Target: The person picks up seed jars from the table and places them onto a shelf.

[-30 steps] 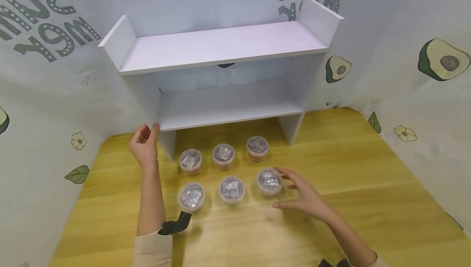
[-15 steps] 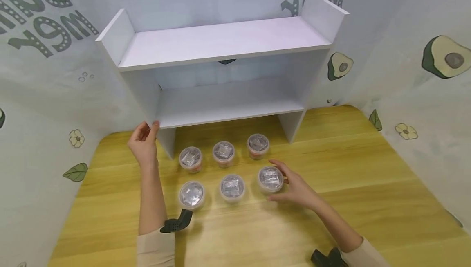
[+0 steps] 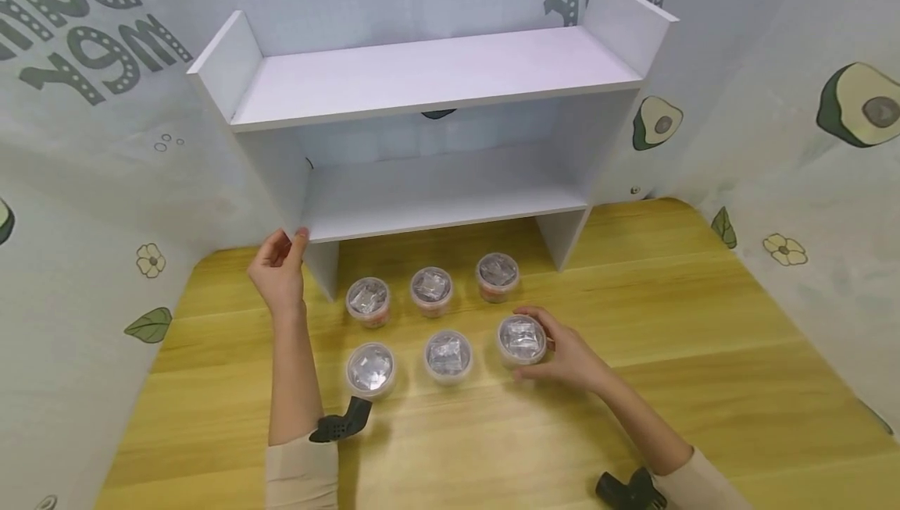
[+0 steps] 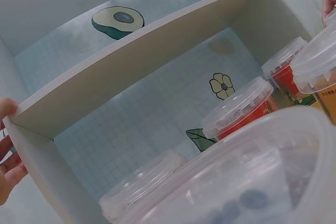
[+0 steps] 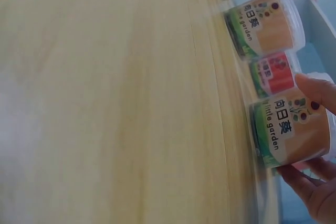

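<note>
Honestly, the right hand [image 3: 566,358] has its fingers curled round the front-right tub [image 3: 521,340] on the surface [image 3: 710,338], but smooth plastic could slip if held lightly, and the left hand [image 3: 277,272], gripping the shelf's [image 3: 436,76] side, might tug it into the back-left tub [image 3: 369,297].

Lidded "little garden" tub [image 5: 296,129], in the right hand [image 3: 566,355]: clear, glossy plastic; packet [image 3: 521,338] inside: crinkled, shiny film; shelf unit [image 3: 436,73], at the left hand [image 3: 280,274]: smooth white board, low sheen; tabletop [image 3: 703,354], below both hands: wood-grained, smooth, softly glossy; sleeves [image 3: 302,475], behind the hands: matt beige cloth.
</note>
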A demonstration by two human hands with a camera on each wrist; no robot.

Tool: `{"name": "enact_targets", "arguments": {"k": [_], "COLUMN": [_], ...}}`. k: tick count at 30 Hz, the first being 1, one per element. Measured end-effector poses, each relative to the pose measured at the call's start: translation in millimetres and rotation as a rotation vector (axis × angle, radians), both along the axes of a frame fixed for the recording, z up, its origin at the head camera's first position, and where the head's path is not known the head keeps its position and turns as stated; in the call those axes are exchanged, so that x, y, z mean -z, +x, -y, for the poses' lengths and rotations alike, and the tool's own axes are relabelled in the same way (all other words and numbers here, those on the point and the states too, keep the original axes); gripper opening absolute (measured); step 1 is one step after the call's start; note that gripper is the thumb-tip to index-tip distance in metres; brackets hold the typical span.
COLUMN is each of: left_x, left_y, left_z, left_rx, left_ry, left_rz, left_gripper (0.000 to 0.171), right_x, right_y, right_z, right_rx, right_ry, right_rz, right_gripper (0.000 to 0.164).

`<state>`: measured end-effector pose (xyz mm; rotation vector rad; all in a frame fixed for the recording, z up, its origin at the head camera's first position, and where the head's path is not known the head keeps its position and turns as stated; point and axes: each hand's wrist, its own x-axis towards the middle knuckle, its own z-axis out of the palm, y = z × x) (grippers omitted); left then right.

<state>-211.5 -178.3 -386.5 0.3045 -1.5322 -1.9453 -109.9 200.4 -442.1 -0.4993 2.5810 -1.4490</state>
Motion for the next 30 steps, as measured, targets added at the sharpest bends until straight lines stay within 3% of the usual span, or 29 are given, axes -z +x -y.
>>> {"name": "enact_targets", "arguments": {"k": [6, 10, 19, 30], "left_x": [1.6, 2.3, 0.6, -1.9], "left_y": [0.6, -1.2, -3.8, -1.8], "left_z": [0, 1, 1, 0], "left_rx": [0.007, 0.015, 0.039, 0.025], "left_ry": [0.019, 0.011, 0.014, 0.027], "left_rz": [0.001, -0.009, -0.024, -0.018], "left_gripper": [0.016, 0.019, 0.018, 0.016], "right_x": [0.3, -8.1, -40.3, -94.0], "right_y": [-0.7, -4.0, -9.8, -22.1], "right_z": [1, 0, -2, 5], "right_rx": [0.015, 0.018, 0.019, -0.091], "right_ry": [0.003, -0.021, -0.039, -0.023], "right_rz": [0.010, 0.011, 0.002, -0.013], "right_gripper": [0.086, 0.085, 0.082, 0.081]}}
